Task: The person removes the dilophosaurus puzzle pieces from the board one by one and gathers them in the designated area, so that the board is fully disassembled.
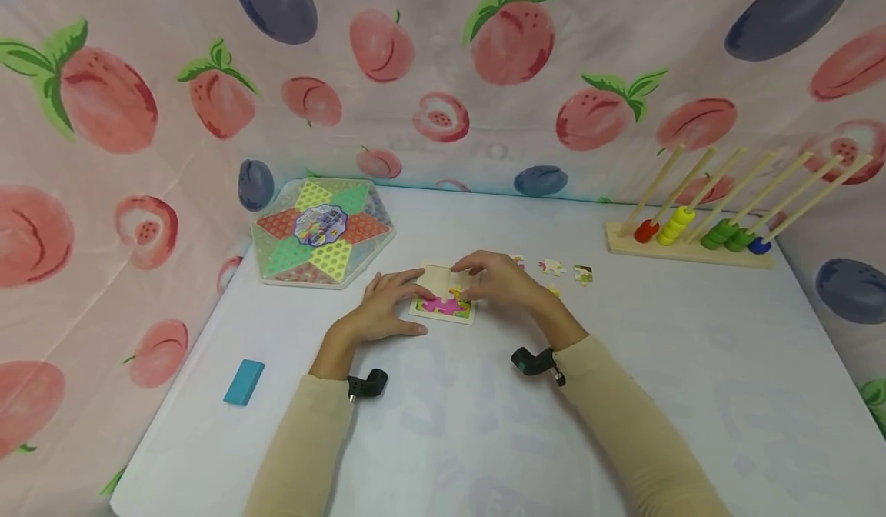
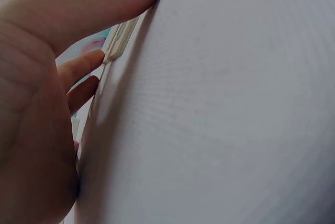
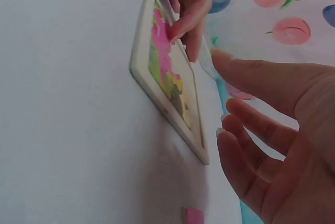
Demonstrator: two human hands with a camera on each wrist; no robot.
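Observation:
A small wooden jigsaw puzzle board (image 1: 436,277) lies on the table between the two hands. Pink, green and yellow puzzle pieces (image 1: 443,306) fill its near half, while bare wood shows in the far half. My left hand (image 1: 384,307) rests at the board's left side, its fingers stretched over it and a fingertip touching the pink part. At the right side hovers my right hand (image 1: 508,282). In the right wrist view its thumb and fingers (image 3: 256,75) are apart, with nothing visible between them. Beyond the right hand lie several loose jigsaw pieces (image 1: 551,267), partly hidden by it.
A Chinese checkers board (image 1: 321,232) lies at the back left. A blue block (image 1: 244,382) sits at the left. The wooden bead rack (image 1: 692,255) with upright rods and coloured beads stands at the back right. A fruit-patterned cloth (image 1: 443,63) hangs behind the table.

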